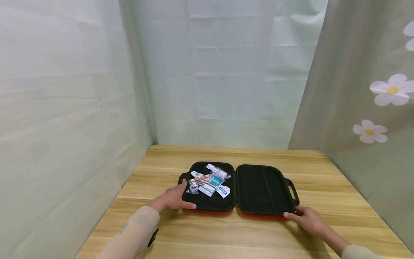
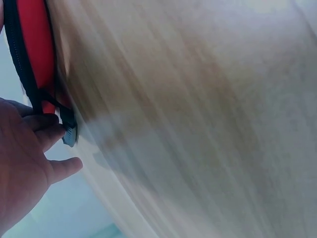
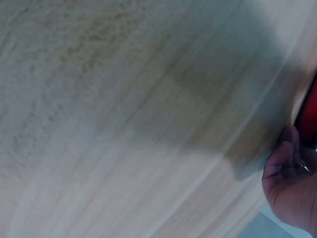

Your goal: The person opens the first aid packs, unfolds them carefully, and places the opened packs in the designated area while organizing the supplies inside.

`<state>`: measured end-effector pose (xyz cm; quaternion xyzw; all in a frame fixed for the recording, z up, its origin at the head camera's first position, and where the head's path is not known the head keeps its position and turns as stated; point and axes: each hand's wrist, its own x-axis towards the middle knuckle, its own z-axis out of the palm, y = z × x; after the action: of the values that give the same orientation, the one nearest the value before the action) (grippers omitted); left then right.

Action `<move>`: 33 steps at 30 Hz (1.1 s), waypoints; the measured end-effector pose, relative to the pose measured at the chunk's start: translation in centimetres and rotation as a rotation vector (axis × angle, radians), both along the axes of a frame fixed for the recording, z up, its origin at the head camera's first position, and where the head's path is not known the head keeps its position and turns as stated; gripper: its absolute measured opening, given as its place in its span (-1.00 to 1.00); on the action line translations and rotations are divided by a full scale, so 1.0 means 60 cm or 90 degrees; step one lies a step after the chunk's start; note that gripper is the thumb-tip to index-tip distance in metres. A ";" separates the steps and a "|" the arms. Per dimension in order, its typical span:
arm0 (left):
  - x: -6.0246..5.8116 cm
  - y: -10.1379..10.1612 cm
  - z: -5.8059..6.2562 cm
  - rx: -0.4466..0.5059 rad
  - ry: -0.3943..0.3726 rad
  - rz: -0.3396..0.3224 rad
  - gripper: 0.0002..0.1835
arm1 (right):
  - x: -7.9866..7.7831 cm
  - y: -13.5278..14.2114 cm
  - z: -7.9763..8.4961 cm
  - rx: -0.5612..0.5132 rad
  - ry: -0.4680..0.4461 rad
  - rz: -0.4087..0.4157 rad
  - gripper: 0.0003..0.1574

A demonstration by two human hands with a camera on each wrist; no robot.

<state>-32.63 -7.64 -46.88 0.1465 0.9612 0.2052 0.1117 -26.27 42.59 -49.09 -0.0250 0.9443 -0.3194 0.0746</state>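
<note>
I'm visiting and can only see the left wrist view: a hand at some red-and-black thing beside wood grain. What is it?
Observer: It's a case, lying open, with its two black-lined halves side by side on the table.
Visitor: My picture doesn't show the inside. Is anything in there?
Observer: Yes, small packets and a white roll lie together in the left half.
Visitor: And where is the other hand?
Observer: The right hand holds the near outer corner of the right half, beside its handle.
</note>
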 end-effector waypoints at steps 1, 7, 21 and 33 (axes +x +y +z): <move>0.000 0.000 0.000 0.002 0.004 -0.002 0.23 | -0.001 0.002 0.002 0.005 0.000 -0.010 -0.04; 0.001 0.000 0.002 0.019 0.016 -0.008 0.19 | -0.015 0.011 0.023 0.028 0.064 -0.073 -0.14; -0.006 -0.004 -0.003 0.079 0.026 -0.046 0.17 | -0.095 -0.084 0.070 -0.062 0.186 -0.073 -0.18; -0.002 -0.003 -0.007 0.022 -0.009 0.014 0.30 | -0.160 -0.171 0.073 -0.167 0.173 -0.069 -0.27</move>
<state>-32.73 -7.80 -47.30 0.1367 0.9582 0.2243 0.1133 -35.85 32.31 -44.71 -0.0262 0.8961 -0.4368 -0.0748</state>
